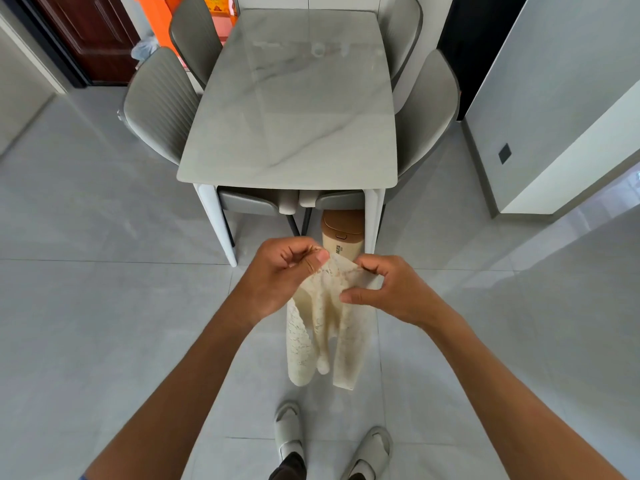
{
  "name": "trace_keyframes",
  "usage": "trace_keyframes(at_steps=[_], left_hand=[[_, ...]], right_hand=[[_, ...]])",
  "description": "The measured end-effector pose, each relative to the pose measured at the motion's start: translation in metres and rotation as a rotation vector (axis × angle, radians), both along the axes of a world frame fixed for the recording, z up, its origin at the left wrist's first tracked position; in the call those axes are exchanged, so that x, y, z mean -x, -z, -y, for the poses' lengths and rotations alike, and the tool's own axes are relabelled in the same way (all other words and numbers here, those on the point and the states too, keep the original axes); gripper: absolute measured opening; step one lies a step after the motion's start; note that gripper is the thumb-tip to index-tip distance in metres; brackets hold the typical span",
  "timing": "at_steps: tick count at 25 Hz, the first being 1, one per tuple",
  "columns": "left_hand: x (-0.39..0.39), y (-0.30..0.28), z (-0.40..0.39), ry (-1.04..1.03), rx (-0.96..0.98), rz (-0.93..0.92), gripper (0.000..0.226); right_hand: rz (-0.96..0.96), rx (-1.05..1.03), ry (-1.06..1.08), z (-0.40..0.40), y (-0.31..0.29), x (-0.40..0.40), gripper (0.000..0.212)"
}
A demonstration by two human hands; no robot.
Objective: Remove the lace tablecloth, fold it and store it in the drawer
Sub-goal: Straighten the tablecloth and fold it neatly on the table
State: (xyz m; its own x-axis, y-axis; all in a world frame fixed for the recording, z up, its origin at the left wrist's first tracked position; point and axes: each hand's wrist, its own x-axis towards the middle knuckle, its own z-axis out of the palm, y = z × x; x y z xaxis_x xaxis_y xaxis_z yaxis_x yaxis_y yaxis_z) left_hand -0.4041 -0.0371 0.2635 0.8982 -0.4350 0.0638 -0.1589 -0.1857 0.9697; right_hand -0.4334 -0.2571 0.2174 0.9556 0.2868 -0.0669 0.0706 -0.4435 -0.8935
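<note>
Cream openwork lace tablecloth point(323, 327); glossy marble-look table point(291, 109); shiny floor tiles point(104, 289).

Home dining room, marble table point(287, 133), padded chairs point(159, 105)

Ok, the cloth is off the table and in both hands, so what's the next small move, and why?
Probably draw the hands apart to open the top edge. The left hand and right hand pinch the lace tablecloth close together, so it hangs bunched in uneven strands and cannot yet be folded flat.
</note>
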Motion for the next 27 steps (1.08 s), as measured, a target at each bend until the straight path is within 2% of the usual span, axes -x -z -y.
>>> trace_keyframes(at_steps=[2,5,7,9,11,12,14,16,19,20,21,22,23,25,27], left_hand=[[-0.009,-0.007,-0.007,-0.059,0.005,0.055,0.018],[-0.015,-0.009,-0.012,-0.116,-0.049,0.124,0.017],[-0.017,-0.008,-0.016,-0.11,-0.124,0.203,0.014],[-0.023,-0.008,-0.03,-0.037,-0.181,0.173,0.004],[-0.03,-0.008,-0.043,0.092,-0.281,0.022,0.02],[-0.032,-0.006,-0.047,0.156,-0.4,-0.017,0.031],[-0.03,0.001,-0.043,0.228,-0.669,0.066,0.037],[-0.024,0.004,-0.033,0.228,-0.751,0.105,0.035],[-0.015,0.007,-0.016,0.346,-0.902,0.045,0.06],[-0.011,0.01,-0.009,0.391,-0.981,0.082,0.056],[-0.008,0.016,-0.003,0.392,-1.021,0.146,0.04],[-0.007,0.017,0.003,0.356,-1.052,0.204,0.02],[-0.007,0.017,0.005,0.312,-1.057,0.236,0.016],[-0.019,0.01,0.001,0.267,-1.069,0.26,0.034],[-0.039,-0.007,-0.01,0.234,-1.088,0.282,0.03]], right_hand=[[0.015,0.184,0.018,0.011,0.015,-0.004,0.034],[0.162,0.425,0.073,0.011,0.032,-0.016,0.029],[0.211,0.494,0.081,0.007,0.036,-0.021,0.029],[0.213,0.466,0.096,0.009,0.036,-0.022,0.024],[0.205,0.42,0.116,0.01,0.034,-0.021,0.017],[0.22,0.4,0.122,0.009,0.032,-0.021,0.014],[0.237,0.376,0.103,0.002,0.029,-0.021,0.013],[0.235,0.387,0.048,-0.007,0.026,-0.022,0.014],[0.227,0.413,0.012,-0.009,0.024,-0.024,0.012],[0.228,0.406,0.021,-0.009,0.024,-0.024,0.012],[0.22,0.392,0.043,-0.007,0.025,-0.024,0.012],[0.205,0.379,0.073,-0.006,0.026,-0.023,0.014],[0.193,0.366,0.103,-0.003,0.026,-0.022,0.016],[0.227,0.392,0.127,0.006,0.025,-0.02,0.017],[0.211,0.505,0.071,0.02,0.029,-0.02,0.017]])
